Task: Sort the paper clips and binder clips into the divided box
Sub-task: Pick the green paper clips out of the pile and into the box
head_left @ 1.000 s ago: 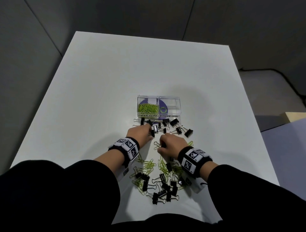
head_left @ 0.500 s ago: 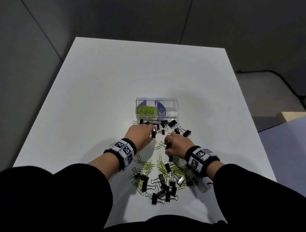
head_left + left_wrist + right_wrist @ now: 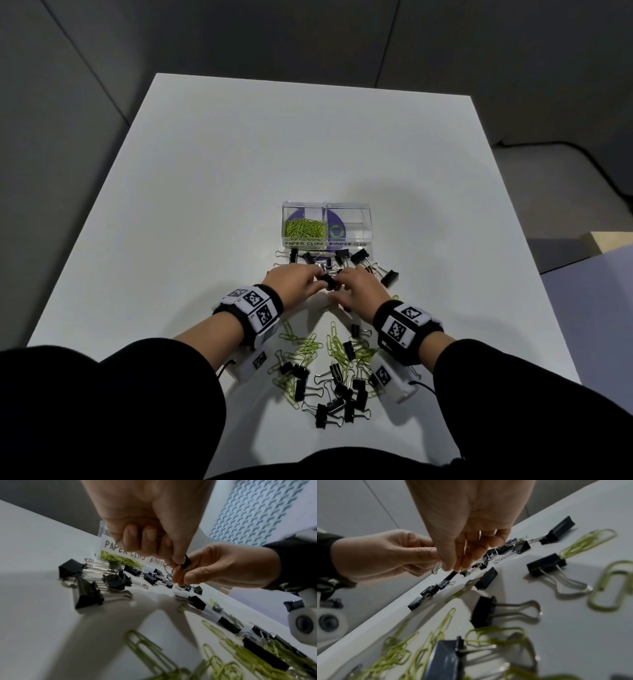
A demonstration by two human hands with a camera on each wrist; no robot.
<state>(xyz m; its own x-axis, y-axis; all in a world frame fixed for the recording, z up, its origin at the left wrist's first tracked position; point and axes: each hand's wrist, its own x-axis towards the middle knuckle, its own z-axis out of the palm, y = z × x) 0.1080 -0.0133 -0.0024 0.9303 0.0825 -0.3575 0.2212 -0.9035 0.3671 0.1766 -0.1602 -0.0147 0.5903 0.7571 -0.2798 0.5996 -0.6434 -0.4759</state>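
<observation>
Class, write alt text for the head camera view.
Both hands, left hand and right hand, pinch one black binder clip above a white table, before a clear divided box holding green paper clips.

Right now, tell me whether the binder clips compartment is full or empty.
Empty: the binder clips compartment shows only clear walls and floor; the binder clips lie on the table.

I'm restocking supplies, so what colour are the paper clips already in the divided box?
Lime green paper clips, clearest in the head view.
</observation>
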